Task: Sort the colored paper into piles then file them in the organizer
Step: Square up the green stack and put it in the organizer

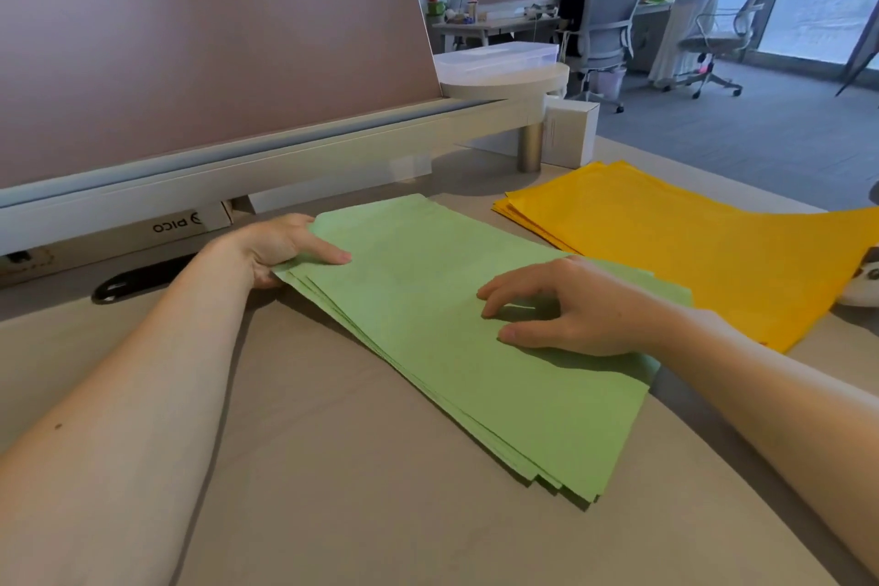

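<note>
Paper sits in two piles on our desk (333,466): green pile (452,347) in front of us, fanned a bit, yellow pile (666,243) just beside it on the rt. Our left grip (285,247) pinches the green pile's far-left corner, thumb on top, fingers prob. tucked under. Our right grip (571,305) rests w/ loosely bent fingertips on the top green sheet, clamping nothing.

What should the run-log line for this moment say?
step: sorting piles | left hand: grips green stack corner | right hand: fingertips on green stack | yellow stack: to the right
</note>
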Demonstrator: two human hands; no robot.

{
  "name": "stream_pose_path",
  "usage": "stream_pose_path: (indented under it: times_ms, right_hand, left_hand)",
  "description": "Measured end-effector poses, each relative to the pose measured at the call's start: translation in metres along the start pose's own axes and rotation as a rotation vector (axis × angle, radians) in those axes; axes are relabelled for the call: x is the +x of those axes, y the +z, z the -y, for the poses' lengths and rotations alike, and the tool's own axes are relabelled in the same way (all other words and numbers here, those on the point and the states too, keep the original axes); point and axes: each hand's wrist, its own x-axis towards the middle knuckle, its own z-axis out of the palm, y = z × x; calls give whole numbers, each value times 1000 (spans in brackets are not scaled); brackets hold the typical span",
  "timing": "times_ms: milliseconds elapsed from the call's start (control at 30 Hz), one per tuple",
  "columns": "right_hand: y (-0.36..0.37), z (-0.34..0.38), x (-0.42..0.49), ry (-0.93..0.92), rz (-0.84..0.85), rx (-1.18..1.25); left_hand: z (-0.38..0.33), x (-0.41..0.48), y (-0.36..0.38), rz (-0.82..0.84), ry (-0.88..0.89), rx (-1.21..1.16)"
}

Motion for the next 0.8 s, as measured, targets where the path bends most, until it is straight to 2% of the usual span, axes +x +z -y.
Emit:
stream_pose_path:
  times_ms: [67, 167, 233, 400, 567, 700, 800]
  right_hand:
    - [6, 3, 3, 29, -44, -69]
    - [15, 8, 7, 174, -92, -202]
    - [17, 13, 7, 156, -68, -197]
    - [18, 32, 3, 40, 1, -149]
    - [26, 42, 0, 7, -33, -146]
    - [27, 35, -3, 221, -289, -133]
    - [18, 28, -9, 465, -385, 46]
  left_hand:
    - [8, -22, -5, 74, -24, 48]
    - [27, -68, -13, 194, -28, 58]
    - [44, -97, -20, 207, -16, 0]
    - [58, -130, -13, 11, 15, -188]
    - [50, -132, 21, -78, -6, -46]
    - [66, -157, 32, -220, 139, -59]
    - [82, -182, 35, -340, 220, -115]
